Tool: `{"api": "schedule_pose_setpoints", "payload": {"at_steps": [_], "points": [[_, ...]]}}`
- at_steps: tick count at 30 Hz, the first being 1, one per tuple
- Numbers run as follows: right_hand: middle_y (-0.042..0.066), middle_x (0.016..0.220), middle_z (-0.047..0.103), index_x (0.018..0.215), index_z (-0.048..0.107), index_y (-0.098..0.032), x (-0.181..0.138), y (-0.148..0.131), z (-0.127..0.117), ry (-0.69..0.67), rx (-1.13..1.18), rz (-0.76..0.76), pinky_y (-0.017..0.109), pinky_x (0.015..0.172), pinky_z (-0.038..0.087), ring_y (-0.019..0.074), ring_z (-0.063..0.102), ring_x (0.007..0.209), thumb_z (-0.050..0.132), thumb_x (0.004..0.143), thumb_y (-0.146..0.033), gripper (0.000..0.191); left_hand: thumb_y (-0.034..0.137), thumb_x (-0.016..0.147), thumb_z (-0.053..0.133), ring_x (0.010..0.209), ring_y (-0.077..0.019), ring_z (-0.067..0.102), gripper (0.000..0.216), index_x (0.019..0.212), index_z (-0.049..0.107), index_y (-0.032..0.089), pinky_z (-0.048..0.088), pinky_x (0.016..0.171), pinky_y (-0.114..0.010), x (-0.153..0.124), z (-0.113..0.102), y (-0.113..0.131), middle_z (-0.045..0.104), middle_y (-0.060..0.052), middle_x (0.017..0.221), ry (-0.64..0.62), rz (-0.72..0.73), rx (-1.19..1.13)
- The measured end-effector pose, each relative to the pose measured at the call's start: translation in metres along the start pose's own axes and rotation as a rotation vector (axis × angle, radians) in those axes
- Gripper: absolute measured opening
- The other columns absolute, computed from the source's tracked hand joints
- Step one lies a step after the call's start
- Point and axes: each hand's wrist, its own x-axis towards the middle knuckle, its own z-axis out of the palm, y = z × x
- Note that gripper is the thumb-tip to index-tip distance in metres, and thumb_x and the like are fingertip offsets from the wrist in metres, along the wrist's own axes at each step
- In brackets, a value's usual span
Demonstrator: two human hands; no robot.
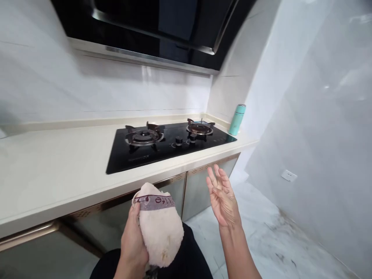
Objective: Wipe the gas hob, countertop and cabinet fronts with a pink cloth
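My left hand (134,240) grips a folded cream cloth (162,232) that looks like a towel, with a purple band and dark lettering across its upper part. Brownish stains mark the cloth's lower end. The left fingers are mostly hidden behind it. To the right, my right hand (222,197) is raised with the palm partly turned up and the fingers apart, holding nothing. Both hands are in front of the cabinets, below the counter edge. Beyond them, a black gas stove (171,145) with two burners is set into the counter.
The pale counter (52,166) extends left of the stove. A turquoise bottle (237,120) stands at the stove's right end. Overhead hangs a black range hood (151,38). Cabinet doors (197,193) lie under the counter, and a wall socket (289,175) is on the right.
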Motion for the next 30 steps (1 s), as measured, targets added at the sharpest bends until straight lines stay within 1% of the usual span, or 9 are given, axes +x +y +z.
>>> {"api": "schedule_pose_setpoints", "payload": {"at_steps": [3, 6, 10, 12, 14, 17, 22, 26, 30], "points": [[0.001, 0.162, 0.048, 0.126, 0.072, -0.035, 0.0, -0.019, -0.025, 0.059, 0.011, -0.062, 0.057, 0.131, 0.026, 0.0278, 0.042, 0.152, 0.08, 0.077, -0.019, 0.052, 0.037, 0.087, 0.076, 0.093, -0.0218, 0.074, 0.038, 0.122, 0.075, 0.023, 0.062, 0.091, -0.033, -0.005, 0.016, -0.011, 0.079, -0.002, 0.1, -0.006, 0.027, 0.058], [0.004, 0.158, 0.052, 0.127, 0.071, -0.035, -0.002, -0.037, -0.048, 0.113, 0.038, -0.087, 0.06, 0.131, 0.024, 0.0287, 0.043, 0.151, 0.08, 0.077, -0.024, 0.051, 0.036, 0.089, 0.074, 0.093, -0.0199, 0.075, 0.035, 0.122, 0.075, 0.025, 0.062, 0.09, -0.031, -0.009, 0.028, -0.023, 0.078, -0.001, 0.101, -0.053, -0.008, 0.103], [0.004, 0.158, 0.052, 0.127, 0.071, -0.036, -0.007, -0.055, -0.076, 0.137, 0.058, -0.083, 0.06, 0.128, 0.029, 0.0294, 0.043, 0.15, 0.081, 0.081, -0.037, 0.047, 0.034, 0.092, 0.071, 0.096, -0.0176, 0.074, 0.03, 0.121, 0.077, 0.028, 0.061, 0.091, -0.027, -0.014, 0.039, -0.033, 0.078, 0.0, 0.106, -0.11, -0.086, 0.124], [0.003, 0.153, 0.057, 0.118, 0.074, -0.036, -0.01, -0.06, -0.089, 0.155, 0.052, -0.072, 0.06, 0.123, 0.035, 0.03, 0.046, 0.147, 0.08, 0.083, -0.045, 0.036, 0.035, 0.092, 0.072, 0.095, -0.0173, 0.074, 0.028, 0.119, 0.078, 0.029, 0.061, 0.092, -0.027, -0.017, 0.043, -0.037, 0.078, 0.001, 0.106, -0.105, -0.11, 0.145], [0.002, 0.14, 0.066, 0.102, 0.076, -0.034, -0.012, -0.062, -0.101, 0.2, 0.041, -0.072, 0.057, 0.118, 0.041, 0.0294, 0.053, 0.14, 0.08, 0.084, -0.049, 0.023, 0.036, 0.091, 0.074, 0.091, -0.0174, 0.073, 0.028, 0.118, 0.078, 0.029, 0.061, 0.093, -0.029, -0.018, 0.046, -0.039, 0.078, 0.001, 0.104, -0.083, -0.119, 0.163], [0.001, 0.118, 0.073, 0.086, 0.074, -0.031, -0.014, -0.064, -0.118, 0.293, 0.055, -0.093, 0.048, 0.106, 0.048, 0.0252, 0.062, 0.123, 0.082, 0.084, -0.049, 0.019, 0.036, 0.087, 0.078, 0.085, -0.0166, 0.072, 0.029, 0.115, 0.079, 0.027, 0.061, 0.097, -0.032, -0.017, 0.048, -0.042, 0.077, 0.002, 0.1, -0.032, -0.112, 0.172], [-0.001, 0.11, 0.072, 0.084, 0.075, -0.03, -0.017, -0.068, -0.134, 0.396, 0.064, -0.118, 0.037, 0.09, 0.05, 0.0206, 0.063, 0.11, 0.084, 0.082, -0.047, 0.019, 0.035, 0.084, 0.081, 0.092, -0.0209, 0.073, 0.027, 0.109, 0.078, 0.024, 0.061, 0.099, -0.037, -0.013, 0.049, -0.044, 0.077, 0.0, 0.096, 0.006, -0.1, 0.188], [0.001, 0.112, 0.072, 0.089, 0.075, -0.029, -0.02, -0.069, -0.14, 0.449, 0.028, -0.138, 0.037, 0.089, 0.05, 0.0225, 0.062, 0.11, 0.082, 0.081, -0.044, 0.019, 0.033, 0.084, 0.079, 0.097, -0.027, 0.075, 0.023, 0.105, 0.078, 0.023, 0.065, 0.093, -0.042, -0.01, 0.048, -0.044, 0.077, -0.003, 0.088, 0.005, -0.09, 0.219], [0.0, 0.113, 0.072, 0.085, 0.07, -0.03, -0.021, -0.068, -0.143, 0.431, 0.139, -0.142, 0.04, 0.091, 0.051, 0.0233, 0.063, 0.111, 0.081, 0.076, -0.038, 0.016, 0.035, 0.081, 0.08, 0.091, -0.0272, 0.077, 0.024, 0.102, 0.076, 0.026, 0.067, 0.089, -0.044, -0.006, 0.048, -0.047, 0.076, 0.002, 0.077, 0.002, -0.081, 0.272]]}}
